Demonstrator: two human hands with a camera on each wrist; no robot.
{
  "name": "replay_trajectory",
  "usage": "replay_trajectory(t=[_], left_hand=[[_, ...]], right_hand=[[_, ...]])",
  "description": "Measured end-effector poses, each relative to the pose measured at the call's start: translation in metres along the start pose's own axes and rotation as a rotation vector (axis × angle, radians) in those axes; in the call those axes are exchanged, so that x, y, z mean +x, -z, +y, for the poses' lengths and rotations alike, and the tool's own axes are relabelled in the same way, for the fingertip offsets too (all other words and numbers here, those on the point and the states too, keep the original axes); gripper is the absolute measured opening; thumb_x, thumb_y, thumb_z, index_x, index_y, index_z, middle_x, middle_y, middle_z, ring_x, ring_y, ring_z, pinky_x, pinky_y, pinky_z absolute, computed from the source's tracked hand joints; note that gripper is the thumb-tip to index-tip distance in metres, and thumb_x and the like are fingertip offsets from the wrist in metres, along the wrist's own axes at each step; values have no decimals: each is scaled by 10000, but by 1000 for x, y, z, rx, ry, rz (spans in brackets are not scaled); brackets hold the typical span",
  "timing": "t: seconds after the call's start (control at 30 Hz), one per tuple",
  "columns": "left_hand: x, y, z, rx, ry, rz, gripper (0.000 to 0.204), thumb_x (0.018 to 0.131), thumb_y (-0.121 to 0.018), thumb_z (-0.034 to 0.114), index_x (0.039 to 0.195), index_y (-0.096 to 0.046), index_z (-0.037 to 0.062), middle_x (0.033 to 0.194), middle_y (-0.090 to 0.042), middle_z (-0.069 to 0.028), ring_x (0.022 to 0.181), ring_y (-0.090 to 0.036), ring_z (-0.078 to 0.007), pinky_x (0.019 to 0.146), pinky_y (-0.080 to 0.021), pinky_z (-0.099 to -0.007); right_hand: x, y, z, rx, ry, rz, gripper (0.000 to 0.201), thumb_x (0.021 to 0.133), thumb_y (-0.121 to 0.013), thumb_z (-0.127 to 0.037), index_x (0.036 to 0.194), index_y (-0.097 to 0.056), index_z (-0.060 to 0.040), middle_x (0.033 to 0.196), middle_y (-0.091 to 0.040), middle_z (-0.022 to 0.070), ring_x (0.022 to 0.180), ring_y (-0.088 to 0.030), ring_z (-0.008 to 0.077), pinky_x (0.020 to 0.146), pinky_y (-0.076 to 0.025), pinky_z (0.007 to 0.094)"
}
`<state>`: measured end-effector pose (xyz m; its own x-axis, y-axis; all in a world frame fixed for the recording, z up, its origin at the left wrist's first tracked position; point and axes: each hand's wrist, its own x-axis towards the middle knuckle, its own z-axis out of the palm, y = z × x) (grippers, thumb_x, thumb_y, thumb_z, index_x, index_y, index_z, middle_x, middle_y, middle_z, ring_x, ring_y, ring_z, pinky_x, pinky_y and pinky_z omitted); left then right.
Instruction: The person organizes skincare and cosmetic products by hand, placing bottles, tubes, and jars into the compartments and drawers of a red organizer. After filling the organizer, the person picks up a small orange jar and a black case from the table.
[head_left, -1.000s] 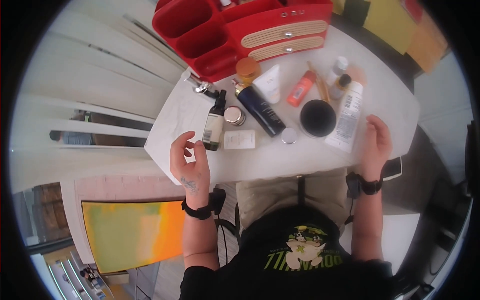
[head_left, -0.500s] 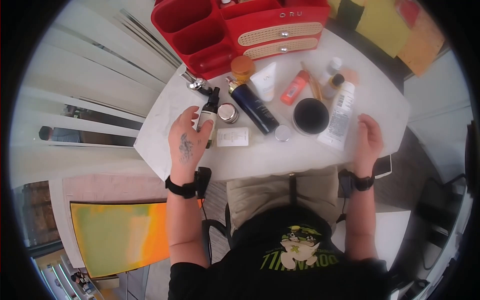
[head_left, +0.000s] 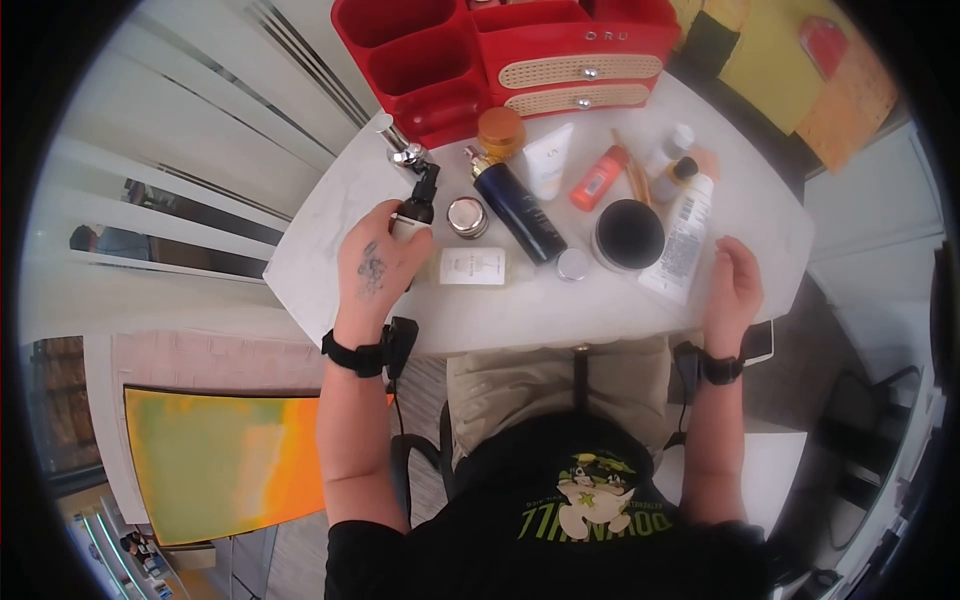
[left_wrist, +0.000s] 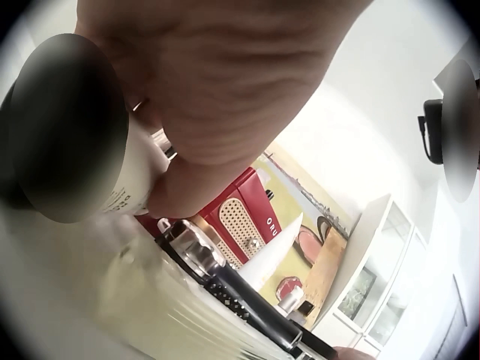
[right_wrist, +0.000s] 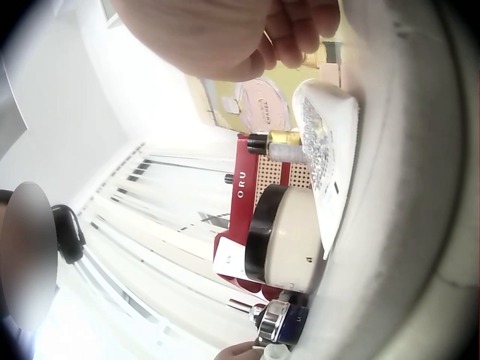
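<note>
My left hand (head_left: 383,262) grips a dark pump bottle (head_left: 415,208) with a pale label, at the table's left side. Its thumb and fingers curl round the body, and the black pump top sticks out beyond them. In the left wrist view the bottle's label (left_wrist: 135,180) shows beside the palm. A clear rectangular bottle (head_left: 473,267) with a white label lies just right of this hand, with a silver-lidded jar (head_left: 467,217) behind it. My right hand (head_left: 735,285) rests at the table's right side, fingers loosely curled and holding nothing, next to a white tube (head_left: 680,240).
A red organizer (head_left: 430,60) with woven drawer fronts stands at the back of the white table (head_left: 590,318). Between the hands are a dark blue bottle (head_left: 518,215), a black-lidded jar (head_left: 628,235), a coral tube (head_left: 599,178), an orange-lidded jar (head_left: 501,130) and several small bottles.
My left hand has reached forward and closed round the dark pump bottle, which stood untouched beside it earlier. The right hand has stayed at the table's right side.
</note>
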<state>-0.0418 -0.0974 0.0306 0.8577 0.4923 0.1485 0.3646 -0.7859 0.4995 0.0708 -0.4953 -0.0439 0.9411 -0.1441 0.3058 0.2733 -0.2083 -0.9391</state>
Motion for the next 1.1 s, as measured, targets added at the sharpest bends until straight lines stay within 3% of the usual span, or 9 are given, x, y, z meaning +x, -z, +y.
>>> replay_trajectory(t=[0.13, 0.2, 0.33, 0.4, 0.53, 0.63, 0.73, 0.97, 1.1], left_hand=[[-18, 14, -1, -239, 84, 69, 488, 778, -749, 231, 1182, -642, -22, 956, -710, -163, 850, -682, -272, 796, -529, -348], [-23, 6, -15, -383, -37, 278, 485, 789, -759, 140, 1218, -610, -32, 1009, -701, -109, 871, -649, -197, 837, -513, -314], [-31, -9, -36, -488, -62, 376, 503, 805, -756, 95, 1256, -580, -42, 1071, -691, -87, 917, -628, -165, 876, -503, -306], [-33, -15, -43, -602, -34, 390, 510, 807, -755, 80, 1265, -570, -49, 1096, -684, -86, 934, -626, -164, 891, -501, -304], [-35, -19, -48, -696, -57, 414, 506, 810, -751, 80, 1268, -571, -36, 1108, -684, -84, 945, -628, -159, 892, -499, -299], [-37, -19, -44, -649, -72, 423, 481, 822, -737, 79, 1259, -572, -33, 1081, -689, -94, 935, -635, -155, 881, -499, -292], [-45, -12, -37, -593, 56, 214, 419, 844, -723, 109, 1216, -586, -26, 996, -709, -127, 886, -678, -192, 822, -517, -305], [-46, -20, -41, -628, -3, 211, 392, 852, -724, 107, 1201, -595, -18, 1000, -713, -131, 890, -691, -195, 814, -530, -311], [-47, -15, -37, -645, 3, 193, 391, 859, -712, 75, 1210, -577, -30, 1009, -709, -133, 906, -685, -188, 821, -528, -306]], right_hand=[[0, 0, 0, -1, -3, -15, 230, 964, -555, 1, 1176, -646, 15, 1109, -681, 68, 996, -614, 116, 912, -473, 257], [1, 0, 4, 16, 3, 0, 228, 966, -548, 5, 1172, -645, 17, 1114, -675, 63, 996, -614, 117, 913, -476, 262], [0, -1, -5, 9, 45, 13, 223, 963, -554, -3, 1164, -650, -2, 1111, -673, 53, 993, -616, 124, 896, -478, 267], [-2, -4, -22, -185, 161, -12, 237, 921, -598, 8, 1150, -655, -19, 1096, -678, 52, 975, -621, 140, 860, -483, 278], [-7, -28, -91, -215, 402, -188, 270, 862, -648, 18, 1128, -657, -27, 1088, -682, 74, 954, -633, 183, 829, -490, 297], [-10, -61, -143, -369, 643, -560, 351, 767, -711, 18, 1111, -657, -25, 1067, -672, 111, 944, -634, 272, 816, -510, 359], [-10, -107, -170, -432, 914, -753, 405, 700, -745, -21, 1095, -656, -35, 1028, -656, 108, 951, -612, 308, 828, -510, 411], [-14, -198, -170, -707, 1236, -866, 174, 752, -621, -120, 915, -623, -61, 910, -619, 54, 915, -574, 249, 820, -457, 376], [-13, -226, -151, -801, 1280, -888, 125, 748, -626, -128, 856, -643, -69, 842, -641, 56, 896, -581, 235, 820, -448, 358]])
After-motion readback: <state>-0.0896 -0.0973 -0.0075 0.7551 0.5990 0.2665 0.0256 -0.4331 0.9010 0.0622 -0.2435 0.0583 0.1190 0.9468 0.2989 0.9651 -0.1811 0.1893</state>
